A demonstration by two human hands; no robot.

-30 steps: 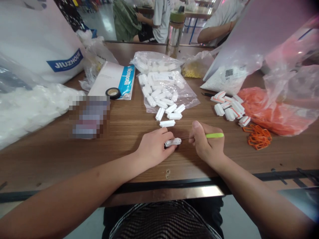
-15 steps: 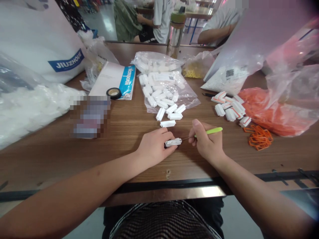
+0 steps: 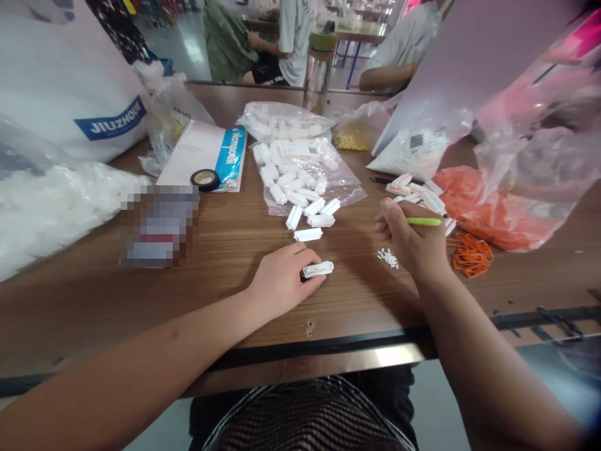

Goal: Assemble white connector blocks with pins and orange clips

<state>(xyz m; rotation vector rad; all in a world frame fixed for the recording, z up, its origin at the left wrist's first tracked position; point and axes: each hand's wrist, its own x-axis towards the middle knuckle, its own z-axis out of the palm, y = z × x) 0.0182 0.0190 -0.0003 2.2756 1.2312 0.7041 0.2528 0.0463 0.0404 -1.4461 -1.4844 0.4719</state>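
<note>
My left hand (image 3: 280, 273) rests on the table, its fingers closed around a white plastic connector housing (image 3: 318, 269) with rows of small holes facing up. A dark part shows at the housing's left end, by my fingers. In my right hand (image 3: 409, 241) is a tool with a light green handle (image 3: 425, 221); its thin tip does not show now. This hand hovers to the right, beside a small pile of tiny white pieces (image 3: 387, 258). Several more white housings (image 3: 308, 234) lie just beyond my left hand.
Behind them lies a clear bag of white housings (image 3: 300, 150). Orange clips (image 3: 471, 255), a bag of orange parts (image 3: 493, 203) and orange-striped housings (image 3: 432, 199) are at right. A notebook (image 3: 195, 150) bears black tape (image 3: 205, 180). A bottle (image 3: 319, 72) stands behind.
My right hand has moved away from the housing, to the right and slightly farther from me, with the green-handled tool, uncovering the tiny white pieces. My left hand keeps its hold.
</note>
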